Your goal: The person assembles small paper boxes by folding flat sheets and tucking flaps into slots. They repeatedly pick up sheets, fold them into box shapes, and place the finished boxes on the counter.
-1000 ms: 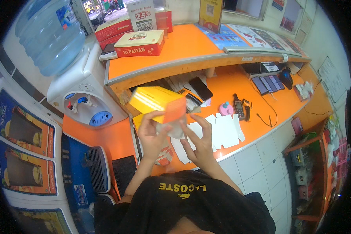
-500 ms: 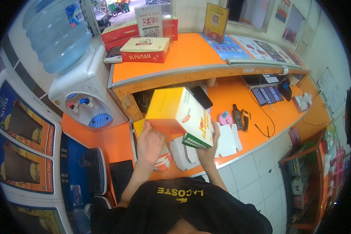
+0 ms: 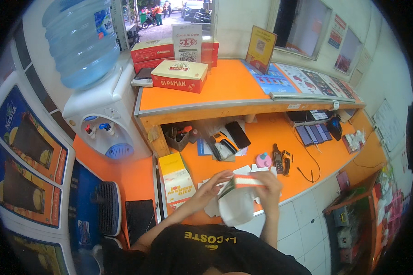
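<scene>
Both my hands hold a paper food carton, tilted low over the near edge of the orange counter. Its plain white side faces me, and a green and orange printed strip runs along the upper edge. My left hand pinches its left corner. At the upper right, my right hand grips the strip, with some fingers hidden behind it. Left of my hands lies another carton, yellow and white with printing. Unfolded white cartons partly show beneath and behind the held one.
Beyond my hands lie a black phone, an orange and black tool, a pink bottle and a handheld radio. A raised shelf carries red and cream boxes. A water dispenser stands left.
The carton has come down toward me and turned, so its white side shows instead of the yellow one. My left hand has moved right. The phone and orange tool are uncovered.
</scene>
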Available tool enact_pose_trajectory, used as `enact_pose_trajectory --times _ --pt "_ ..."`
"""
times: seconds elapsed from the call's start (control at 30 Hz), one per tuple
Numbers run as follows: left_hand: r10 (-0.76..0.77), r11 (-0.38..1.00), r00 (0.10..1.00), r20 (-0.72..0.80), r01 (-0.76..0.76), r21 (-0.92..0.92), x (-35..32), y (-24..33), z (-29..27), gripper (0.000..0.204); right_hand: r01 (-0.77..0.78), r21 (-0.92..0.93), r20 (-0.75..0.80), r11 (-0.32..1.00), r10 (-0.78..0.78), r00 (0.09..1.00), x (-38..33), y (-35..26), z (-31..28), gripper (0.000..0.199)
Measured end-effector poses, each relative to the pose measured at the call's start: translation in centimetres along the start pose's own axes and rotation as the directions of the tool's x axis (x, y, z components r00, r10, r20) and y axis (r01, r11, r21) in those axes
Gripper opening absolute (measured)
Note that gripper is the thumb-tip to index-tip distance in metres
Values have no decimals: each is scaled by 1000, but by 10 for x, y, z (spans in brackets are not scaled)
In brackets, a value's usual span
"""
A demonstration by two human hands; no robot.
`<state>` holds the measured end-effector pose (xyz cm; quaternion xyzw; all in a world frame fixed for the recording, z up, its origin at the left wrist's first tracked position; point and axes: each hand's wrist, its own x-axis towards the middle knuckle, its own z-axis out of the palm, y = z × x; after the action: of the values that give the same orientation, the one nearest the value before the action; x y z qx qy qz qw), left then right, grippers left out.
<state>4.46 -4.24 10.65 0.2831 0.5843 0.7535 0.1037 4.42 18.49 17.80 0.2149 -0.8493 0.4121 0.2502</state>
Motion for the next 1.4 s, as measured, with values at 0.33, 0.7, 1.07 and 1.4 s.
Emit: enact_pose_trajectory --times 0.33,0.7,1.07,1.4 --pt "100 928 995 4 -95 361 11 37 -9 70 -86 233 -181 969 130 975 -6 -23 56 27" --pt "52 954 914 -403 74 290 -14 30 -35 37 -162 153 -121 975 181 976 -9 -11 44 25" --pt "-319 934 916 242 259 247 -42 17 -55 112 -155 179 -141 972 181 973 -1 0 32 30" --pt "-349 907 931 103 363 -214 -69 48 -64 125 -111 153 -88 982 125 988 -5 -4 35 34"
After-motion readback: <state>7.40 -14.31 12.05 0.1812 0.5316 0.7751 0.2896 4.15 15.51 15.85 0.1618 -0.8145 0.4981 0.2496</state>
